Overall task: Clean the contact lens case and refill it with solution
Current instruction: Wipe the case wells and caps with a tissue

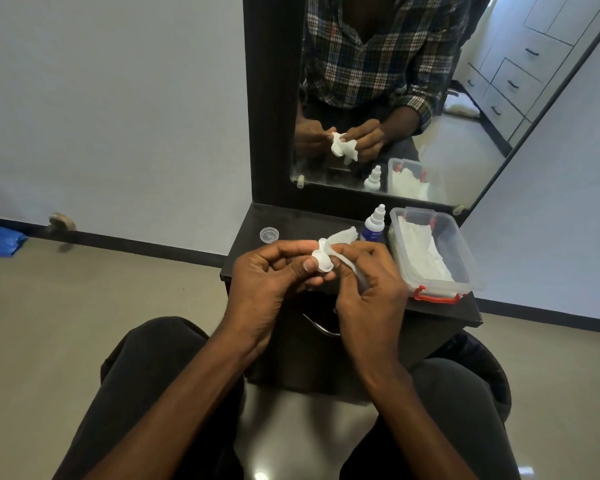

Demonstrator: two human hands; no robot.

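1. Head view: left hand (274, 271) pinches case (321, 259) above desk (291, 226); right hand (368, 271) fingers clamp tissue (343, 237) against it.
2. Wiping under way, I judge; one cap (269, 234) lies off on the desk, bottle (373, 224) stands untouched, so refill remains.
3. Case's long axis seems to run away from the person, well facing up; mostly hidden.

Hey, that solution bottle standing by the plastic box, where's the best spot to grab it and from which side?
Probably round the solution bottle at its white shoulder, reaching down from above left. It stands upright, the plastic box sits close on its right, and the tissue covers part of its lower body.
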